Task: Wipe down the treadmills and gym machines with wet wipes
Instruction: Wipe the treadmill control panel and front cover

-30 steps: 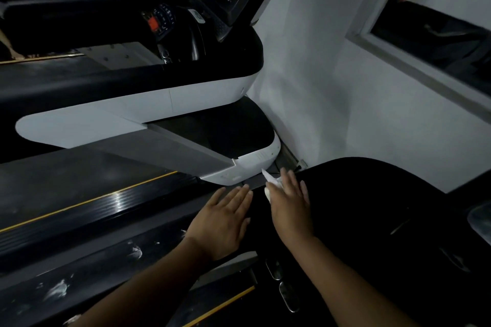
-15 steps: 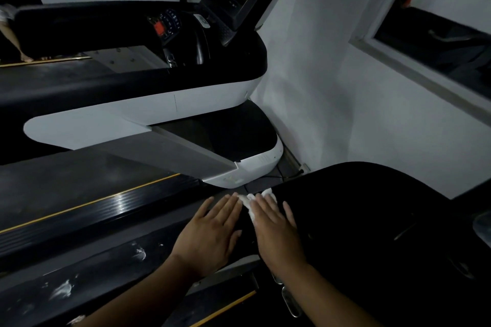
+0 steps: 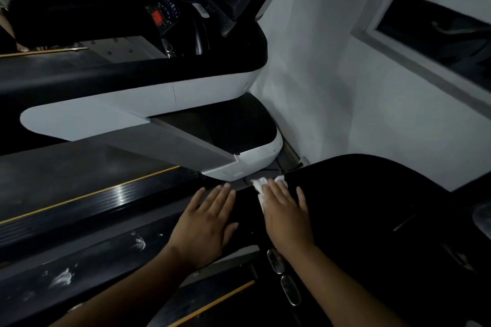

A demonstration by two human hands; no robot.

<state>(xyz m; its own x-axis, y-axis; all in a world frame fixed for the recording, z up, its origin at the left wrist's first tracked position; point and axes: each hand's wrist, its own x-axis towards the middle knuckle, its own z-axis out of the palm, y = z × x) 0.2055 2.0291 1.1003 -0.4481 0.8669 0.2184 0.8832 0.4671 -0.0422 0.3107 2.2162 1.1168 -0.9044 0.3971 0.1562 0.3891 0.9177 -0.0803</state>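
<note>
My right hand [image 3: 287, 215] presses the wet wipe [image 3: 261, 186] flat-fingered on the treadmill cover [image 3: 372, 207]'s left edge, my left hand [image 3: 204, 225] flat and empty beside it; even pressure and overlapping strokes should clean best.

Crumpled white wipe [image 3: 259, 184] lies on black treadmill cover [image 3: 372, 207].

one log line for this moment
phase: cleaning | right hand: flat, pressing wipe on black treadmill cover | left hand: flat beside it, no wipe
</note>
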